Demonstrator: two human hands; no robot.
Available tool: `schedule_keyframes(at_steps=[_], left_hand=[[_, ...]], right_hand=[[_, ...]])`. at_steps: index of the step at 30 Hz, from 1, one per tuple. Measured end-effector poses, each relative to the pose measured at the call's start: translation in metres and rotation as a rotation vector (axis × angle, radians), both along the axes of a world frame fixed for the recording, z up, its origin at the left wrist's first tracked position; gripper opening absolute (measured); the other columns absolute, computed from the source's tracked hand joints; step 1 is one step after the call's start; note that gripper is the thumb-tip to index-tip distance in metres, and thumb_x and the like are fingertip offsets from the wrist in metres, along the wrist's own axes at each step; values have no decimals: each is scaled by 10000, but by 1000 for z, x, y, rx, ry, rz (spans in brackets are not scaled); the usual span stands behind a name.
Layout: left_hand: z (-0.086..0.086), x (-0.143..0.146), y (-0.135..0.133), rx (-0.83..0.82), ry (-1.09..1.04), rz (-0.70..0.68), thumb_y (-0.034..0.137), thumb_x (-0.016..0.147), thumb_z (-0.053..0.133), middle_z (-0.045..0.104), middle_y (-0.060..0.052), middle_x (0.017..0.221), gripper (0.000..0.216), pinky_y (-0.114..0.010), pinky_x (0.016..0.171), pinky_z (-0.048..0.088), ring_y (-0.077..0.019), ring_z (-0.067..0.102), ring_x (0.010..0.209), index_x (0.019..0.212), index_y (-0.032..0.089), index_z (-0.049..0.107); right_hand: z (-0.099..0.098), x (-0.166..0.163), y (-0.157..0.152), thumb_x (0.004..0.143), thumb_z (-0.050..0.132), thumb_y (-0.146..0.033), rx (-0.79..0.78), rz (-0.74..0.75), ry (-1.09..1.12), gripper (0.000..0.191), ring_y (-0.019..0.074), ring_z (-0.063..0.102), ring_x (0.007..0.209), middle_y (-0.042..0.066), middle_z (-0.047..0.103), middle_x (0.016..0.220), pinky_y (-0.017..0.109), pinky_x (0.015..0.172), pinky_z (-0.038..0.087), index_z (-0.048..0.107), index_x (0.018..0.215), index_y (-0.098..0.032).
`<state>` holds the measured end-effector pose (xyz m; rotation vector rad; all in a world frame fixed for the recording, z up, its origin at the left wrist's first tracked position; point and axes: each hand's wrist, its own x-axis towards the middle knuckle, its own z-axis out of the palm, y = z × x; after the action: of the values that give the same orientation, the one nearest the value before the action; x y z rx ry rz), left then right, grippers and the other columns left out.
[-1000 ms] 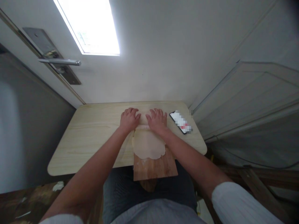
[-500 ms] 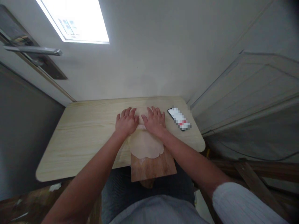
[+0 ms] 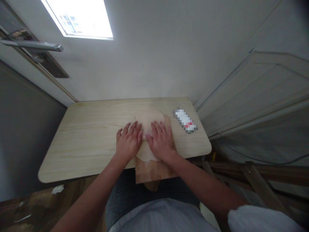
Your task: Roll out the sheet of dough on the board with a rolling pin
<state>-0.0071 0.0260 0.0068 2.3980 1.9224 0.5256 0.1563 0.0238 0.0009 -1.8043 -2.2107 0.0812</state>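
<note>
Head view: your left hand (image 3: 129, 141) and right hand (image 3: 159, 140) lie palm-down, fingers extended, unclenched; the dough (image 3: 149, 116) spreads between them, ahead and behind. Leaning hard behind your hands could tip the board (image 3: 153, 171), which overhangs the table (image 3: 84, 138) there.

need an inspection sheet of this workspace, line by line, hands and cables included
surface: pale wood-grain table, rounded corners
job's things: thin pale sheet, likely dough, on a brown wooden board that juts past the table's near edge
clutter: phone on the table, right of the hands, image pixelated; white scrap on the floor at left
hands: left hand and right hand side by side over the sheet, palms down, fingers extended; what lies under the palms is mostly hidden
cables: one dark cable along the right wall
surroundings: door with metal handle and bright window
</note>
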Motion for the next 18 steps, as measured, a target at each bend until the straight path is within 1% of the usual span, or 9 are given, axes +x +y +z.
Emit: schedule_keyframes(at_steps=[3, 7, 11, 15, 18], left_hand=[[-2, -4, -13, -18, -17, -18, 402, 1016, 337, 534, -28, 1488, 458, -535, 1138, 261, -283, 402, 1415, 1431, 310, 505], [-5, -7, -26, -18, -35, -32, 394, 1016, 357, 555, -16, 1467, 439, -551, 1164, 206, -270, 409, 1413, 1424, 342, 509], [-5, -10, -39, -31, -46, -49, 381, 1011, 384, 570, -19, 1452, 419, -573, 1183, 161, -273, 435, 1394, 1402, 354, 530], [-4, -12, -56, -60, -50, -82, 372, 1000, 414, 566, -36, 1455, 417, -584, 1164, 212, -287, 449, 1376, 1400, 337, 528], [-5, -15, -66, -60, -64, -99, 356, 986, 451, 592, -55, 1422, 412, -560, 1136, 278, -290, 460, 1355, 1388, 315, 536]], right_hand=[[0, 1, -14, 1030, 304, -518, -14, 34, 6, 616, 304, 264, 1474, 127, 388, 1572, 554, 1197, 94, 382, 1524, -158], [-1, 3, -28, 1028, 327, -512, -11, 58, 19, 636, 303, 294, 1465, 141, 379, 1574, 552, 1190, 142, 332, 1548, -147], [-4, 6, -43, 1022, 344, -505, -11, 96, 13, 653, 296, 275, 1476, 137, 333, 1597, 534, 1193, 155, 294, 1564, -144], [-3, 10, -64, 1013, 371, -503, -22, 145, 16, 675, 290, 254, 1488, 139, 306, 1607, 530, 1204, 130, 275, 1570, -134], [1, 14, -78, 1005, 402, -492, -29, 186, 44, 681, 293, 256, 1487, 147, 325, 1598, 541, 1207, 126, 294, 1558, -110]])
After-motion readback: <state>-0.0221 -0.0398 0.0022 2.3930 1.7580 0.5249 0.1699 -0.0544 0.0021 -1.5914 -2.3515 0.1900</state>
